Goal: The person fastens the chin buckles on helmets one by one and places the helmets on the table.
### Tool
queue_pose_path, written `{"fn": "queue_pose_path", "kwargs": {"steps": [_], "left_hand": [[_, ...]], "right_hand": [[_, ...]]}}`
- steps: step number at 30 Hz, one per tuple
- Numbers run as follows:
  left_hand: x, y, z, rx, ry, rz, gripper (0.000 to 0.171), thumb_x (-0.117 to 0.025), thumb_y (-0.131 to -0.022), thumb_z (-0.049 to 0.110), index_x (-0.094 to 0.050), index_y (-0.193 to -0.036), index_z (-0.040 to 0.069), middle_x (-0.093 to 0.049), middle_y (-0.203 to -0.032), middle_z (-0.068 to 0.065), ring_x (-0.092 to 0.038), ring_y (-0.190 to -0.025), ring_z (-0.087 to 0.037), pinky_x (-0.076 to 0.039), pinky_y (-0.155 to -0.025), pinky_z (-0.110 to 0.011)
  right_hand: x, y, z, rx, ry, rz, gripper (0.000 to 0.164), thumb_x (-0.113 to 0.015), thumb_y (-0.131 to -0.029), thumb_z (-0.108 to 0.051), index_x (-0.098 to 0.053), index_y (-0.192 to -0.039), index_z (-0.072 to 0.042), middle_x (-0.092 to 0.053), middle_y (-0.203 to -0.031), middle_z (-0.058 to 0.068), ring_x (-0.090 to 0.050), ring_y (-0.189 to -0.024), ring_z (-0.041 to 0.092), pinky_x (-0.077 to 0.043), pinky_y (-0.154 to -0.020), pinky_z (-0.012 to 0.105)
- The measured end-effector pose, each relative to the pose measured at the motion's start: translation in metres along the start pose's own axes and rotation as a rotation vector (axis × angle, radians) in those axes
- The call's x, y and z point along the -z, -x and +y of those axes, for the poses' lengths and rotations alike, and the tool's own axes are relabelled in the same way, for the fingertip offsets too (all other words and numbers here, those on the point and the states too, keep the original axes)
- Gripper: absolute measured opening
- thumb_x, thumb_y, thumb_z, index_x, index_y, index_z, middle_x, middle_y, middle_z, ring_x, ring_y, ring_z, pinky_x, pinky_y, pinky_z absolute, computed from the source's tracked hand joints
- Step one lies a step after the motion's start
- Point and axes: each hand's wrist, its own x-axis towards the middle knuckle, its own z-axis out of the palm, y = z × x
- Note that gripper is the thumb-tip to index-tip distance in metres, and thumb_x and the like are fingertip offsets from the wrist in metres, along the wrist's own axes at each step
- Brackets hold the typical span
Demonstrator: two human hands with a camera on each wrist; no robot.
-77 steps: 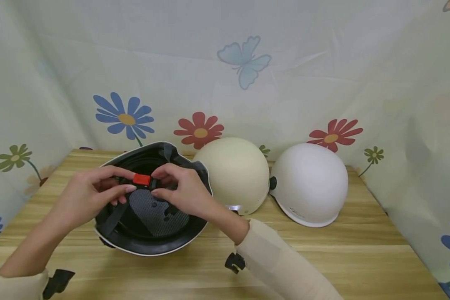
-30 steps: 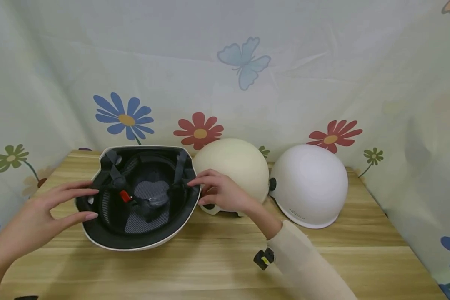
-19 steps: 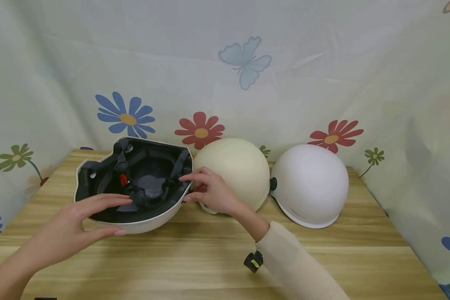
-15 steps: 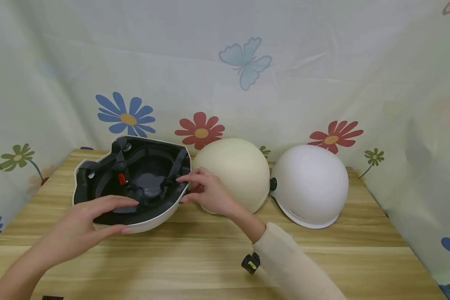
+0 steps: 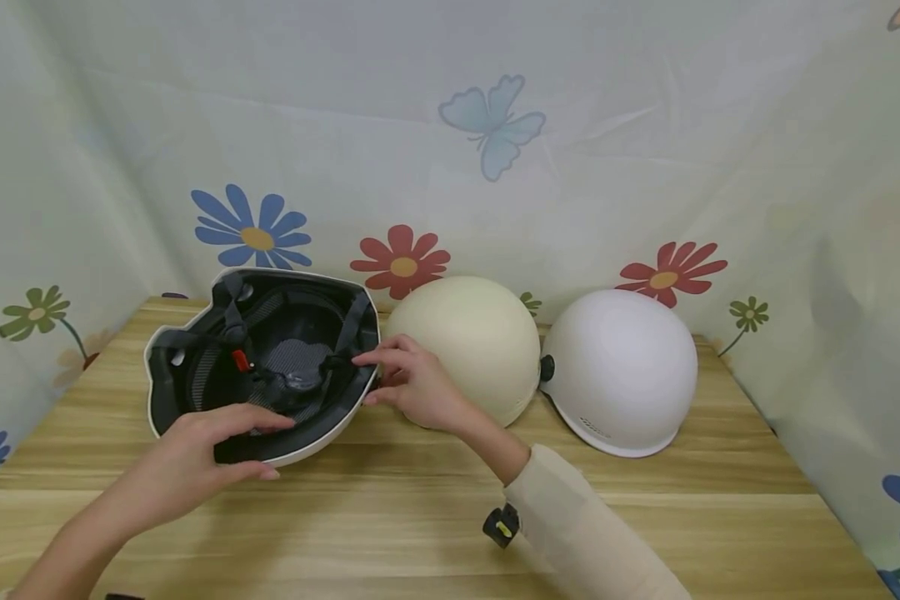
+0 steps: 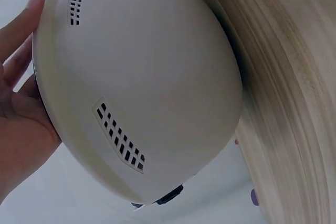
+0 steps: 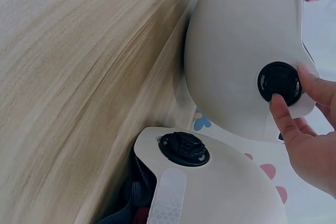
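In the head view, an upturned white helmet (image 5: 330, 442) lies tilted at the left, showing its black lining, straps and a red buckle (image 5: 241, 360). My left hand (image 5: 195, 454) grips its near rim, fingers inside and thumb outside. The left wrist view shows that hand (image 6: 23, 108) at the rim of the vented helmet shell (image 6: 152, 77). With my right hand (image 5: 423, 387) I hold the helmet's right side. In the right wrist view, the thumb of this hand (image 7: 315, 140) touches a round black knob (image 7: 278, 82) on the shell, and another fingertip reaches the rim.
A cream helmet (image 5: 468, 342) sits dome up close to the right of the upturned one. Beyond it stands a white helmet (image 5: 622, 367), also dome up. All rest on a wooden table (image 5: 570, 517) before a flowered cloth backdrop (image 5: 607, 125).
Both hands have let go of the buckle, which now lies inside the helmet. The helmet has turned, and my left hand has moved right along its near rim.
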Motion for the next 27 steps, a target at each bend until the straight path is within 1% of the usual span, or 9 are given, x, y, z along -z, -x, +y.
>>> {"fn": "queue_pose_path", "kwargs": {"steps": [5,9,12,17,21,23,25,27], "left_hand": [[-0.002,0.0,0.0,-0.003,0.018,-0.01,0.041,-0.08,-0.067,0.016,-0.066,-0.105,0.024,-0.062,-0.1,0.014,-0.058,-0.09,-0.007,-0.05,-0.073,-0.026],[-0.004,0.0,0.0,-0.031,0.013,0.01,0.042,-0.08,-0.066,0.009,-0.066,-0.103,0.023,-0.062,-0.099,0.014,-0.058,-0.091,-0.007,-0.049,-0.073,-0.023],[-0.004,-0.001,0.0,-0.057,0.011,0.041,0.045,-0.08,-0.064,0.004,-0.066,-0.104,0.021,-0.062,-0.099,0.012,-0.058,-0.09,-0.007,-0.048,-0.073,-0.019],[-0.003,-0.002,0.001,-0.086,0.01,0.088,0.049,-0.079,-0.062,-0.002,-0.066,-0.105,0.017,-0.063,-0.099,0.008,-0.057,-0.09,-0.006,-0.043,-0.076,-0.01],[0.002,-0.006,0.005,-0.087,0.003,0.127,0.047,-0.077,-0.064,-0.004,-0.065,-0.106,0.013,-0.063,-0.099,0.006,-0.056,-0.091,-0.005,-0.039,-0.079,-0.006],[0.006,-0.009,0.006,-0.085,0.012,0.159,0.046,-0.075,-0.066,-0.007,-0.064,-0.108,0.011,-0.063,-0.1,0.004,-0.056,-0.092,-0.004,-0.039,-0.079,-0.006],[0.011,-0.011,0.008,-0.08,0.038,0.2,0.044,-0.072,-0.069,-0.01,-0.063,-0.109,0.008,-0.063,-0.101,0.002,-0.055,-0.092,-0.002,-0.039,-0.078,-0.006],[0.015,-0.014,0.009,-0.063,0.08,0.247,0.041,-0.068,-0.073,-0.012,-0.062,-0.11,0.006,-0.063,-0.103,0.002,-0.055,-0.091,0.001,-0.041,-0.076,-0.006]], "right_hand": [[0.002,0.002,0.001,0.028,-0.021,-0.024,0.044,-0.072,-0.076,-0.001,-0.06,-0.118,-0.001,-0.047,-0.113,0.012,-0.056,-0.08,0.023,-0.049,-0.078,0.024],[0.005,0.003,0.002,0.038,-0.074,-0.05,0.047,-0.07,-0.077,0.002,-0.056,-0.122,0.001,-0.045,-0.118,0.014,-0.056,-0.084,0.028,-0.05,-0.081,0.031],[0.007,0.005,0.002,0.033,-0.107,-0.064,0.05,-0.069,-0.077,0.003,-0.053,-0.125,0.001,-0.043,-0.122,0.014,-0.056,-0.088,0.03,-0.049,-0.082,0.034],[0.012,0.007,0.0,-0.014,-0.139,-0.069,0.055,-0.069,-0.078,0.001,-0.048,-0.13,-0.001,-0.042,-0.126,0.015,-0.055,-0.097,0.031,-0.048,-0.085,0.033],[0.018,0.008,0.0,-0.025,-0.146,-0.054,0.058,-0.069,-0.079,0.0,-0.046,-0.132,-0.002,-0.044,-0.126,0.018,-0.057,-0.098,0.032,-0.047,-0.086,0.037],[0.022,0.009,0.001,-0.024,-0.141,-0.047,0.057,-0.068,-0.08,0.0,-0.045,-0.132,-0.002,-0.044,-0.126,0.017,-0.057,-0.099,0.031,-0.047,-0.085,0.039],[0.024,0.01,0.001,-0.041,-0.133,-0.046,0.054,-0.067,-0.081,-0.001,-0.046,-0.131,-0.002,-0.046,-0.126,0.016,-0.057,-0.099,0.03,-0.047,-0.086,0.039],[0.026,0.011,0.003,-0.061,-0.12,-0.051,0.052,-0.066,-0.082,-0.003,-0.047,-0.13,-0.001,-0.047,-0.126,0.014,-0.057,-0.099,0.027,-0.047,-0.085,0.037]]}}
